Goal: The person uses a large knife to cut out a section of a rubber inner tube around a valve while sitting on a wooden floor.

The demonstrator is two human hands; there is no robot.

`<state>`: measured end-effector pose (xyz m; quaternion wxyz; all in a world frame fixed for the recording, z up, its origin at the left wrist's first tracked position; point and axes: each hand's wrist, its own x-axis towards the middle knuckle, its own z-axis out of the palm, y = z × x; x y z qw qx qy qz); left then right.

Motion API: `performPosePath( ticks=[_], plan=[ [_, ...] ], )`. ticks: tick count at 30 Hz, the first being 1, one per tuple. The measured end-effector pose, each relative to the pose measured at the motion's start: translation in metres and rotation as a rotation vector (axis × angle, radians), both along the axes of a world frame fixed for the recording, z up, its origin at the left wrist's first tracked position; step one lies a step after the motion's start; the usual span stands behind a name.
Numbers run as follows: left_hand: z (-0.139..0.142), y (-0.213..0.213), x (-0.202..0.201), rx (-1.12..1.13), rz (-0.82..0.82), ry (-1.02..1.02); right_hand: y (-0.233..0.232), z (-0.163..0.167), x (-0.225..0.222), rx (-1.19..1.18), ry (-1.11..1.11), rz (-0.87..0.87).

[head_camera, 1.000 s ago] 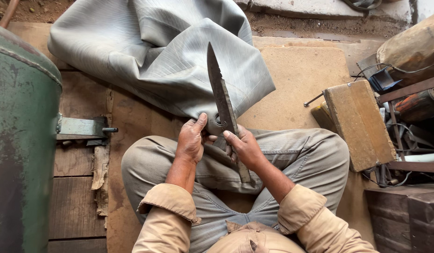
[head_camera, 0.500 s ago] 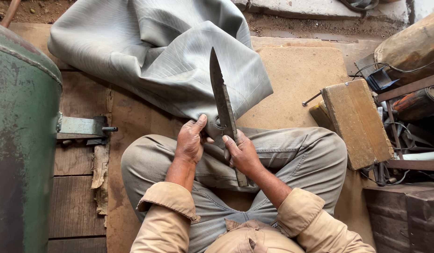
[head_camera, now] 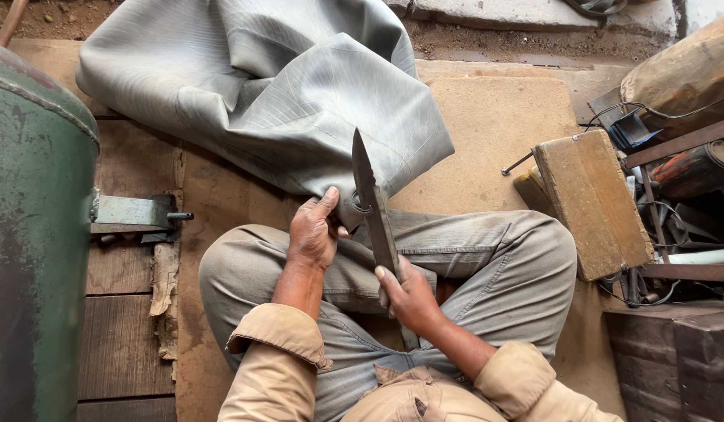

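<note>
Seated figure viewed from above, cross-legged in grey-beige trousers [head_camera: 487, 266] and tan rolled-cuff sleeves [head_camera: 280, 336]. Nearest the viewer, the right hand [head_camera: 409, 297] forms a closed grip around the lower shaft of a long, dark, rusty metal blade with a pointed tip [head_camera: 370, 203]; the fingers wrap the shaft, and its lowest end passes below the hand toward the lap. The blade rises from this grip, leaning slightly left, so that most of its length stands above and beyond the right hand. The left hand [head_camera: 313, 233] lies just left of the blade at mid-length, thumb raised and fingers curled toward the metal; its grip is narrow, and whether the fingertips press the blade or the cloth behind it cannot be told. Beyond the blade tip lies a large crumpled sheet of grey ribbed fabric [head_camera: 260, 86], spread over the worn wooden plank floor [head_camera: 128, 266]. To the left stands a green painted metal drum [head_camera: 30, 234] with a pale metal bracket [head_camera: 131, 212] on its side. To the right rests a tan wooden block [head_camera: 592, 203], with dark metal scrap and wires [head_camera: 674, 234] behind it.
</note>
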<state>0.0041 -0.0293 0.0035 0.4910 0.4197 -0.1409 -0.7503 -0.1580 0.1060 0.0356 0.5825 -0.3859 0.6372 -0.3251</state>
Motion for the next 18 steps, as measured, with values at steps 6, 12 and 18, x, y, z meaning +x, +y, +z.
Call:
performPosePath(
  ticks=[6, 12, 18],
  plan=[
    [0.004, 0.003, -0.002, 0.022, -0.005, -0.039, 0.003, 0.0, -0.003, 0.058, -0.075, -0.015],
    [0.0, 0.005, -0.004, -0.008, -0.043, -0.08, -0.013, 0.003, -0.007, 0.017, -0.029, -0.001],
    [-0.002, 0.004, -0.003, -0.042, -0.074, -0.073, -0.073, 0.013, -0.007, -0.003, -0.015, 0.045]
  ],
)
